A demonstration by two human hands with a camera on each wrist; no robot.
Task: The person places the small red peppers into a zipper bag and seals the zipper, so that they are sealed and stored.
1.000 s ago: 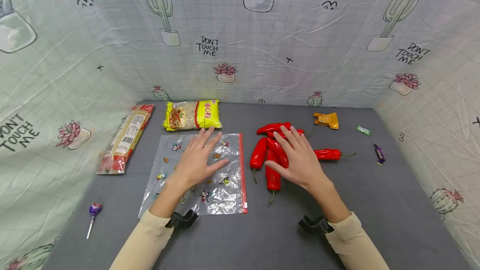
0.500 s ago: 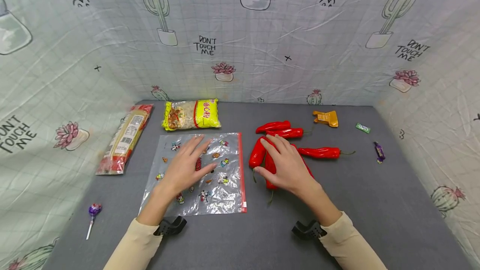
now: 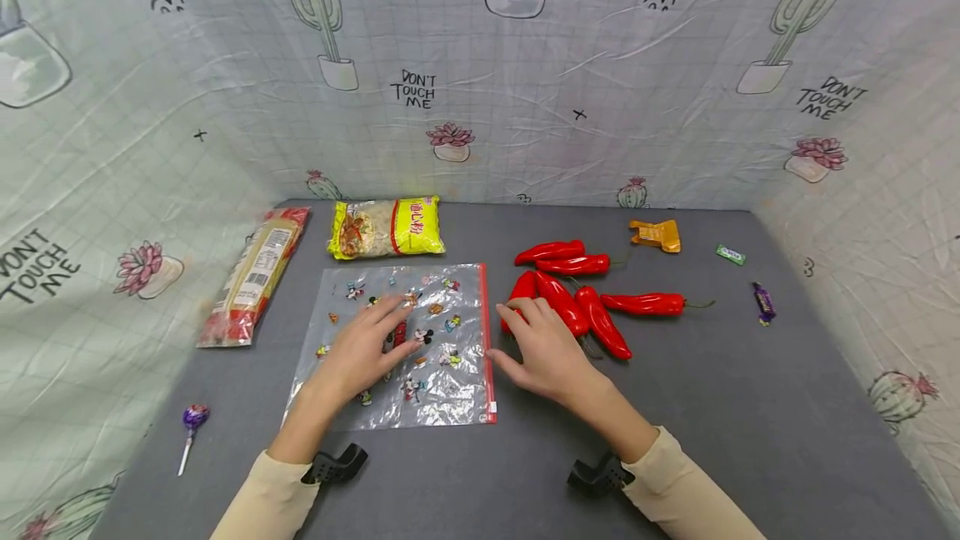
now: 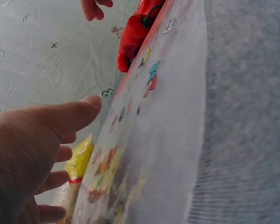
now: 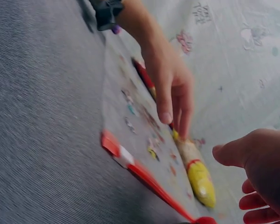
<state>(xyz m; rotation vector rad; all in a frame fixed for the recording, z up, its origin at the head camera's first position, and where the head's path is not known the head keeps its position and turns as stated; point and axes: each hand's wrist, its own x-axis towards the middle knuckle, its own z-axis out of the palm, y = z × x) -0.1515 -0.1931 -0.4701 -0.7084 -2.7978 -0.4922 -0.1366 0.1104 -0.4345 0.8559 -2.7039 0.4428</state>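
Observation:
A clear plastic zip bag (image 3: pixel 450 394) with small cartoon prints lies flat on the grey table, its red zip strip (image 3: pixel 488 373) along the right side. Over the bag hovers my left hand (image 3: pixel 363 352), fingers spread and slightly bent, holding nothing. Just right of the zip strip, my right hand (image 3: pixel 546 348) is held above the table with nothing in it, partly covering the nearest red peppers. Several long red peppers (image 3: pixel 559 304) with green stems lie behind and beside it. The left wrist view shows a gap between my left thumb (image 4: pixel 79 114) and the bag.
At the back stands a yellow food packet (image 3: pixel 386 227); a long red-ended noodle packet (image 3: pixel 255 277) lies left. A lollipop (image 3: pixel 192 432) is at front left. On the right lie an orange wrapper (image 3: pixel 656 236), a green sweet (image 3: pixel 731 254) and a purple sweet (image 3: pixel 763 302). Patterned cloth (image 3: pixel 487 107) encloses the table.
Both hands have come nearer to the body. My right hand has shifted left from over the peppers to beside the zip strip; my left has drifted a little left. The peppers stay put.

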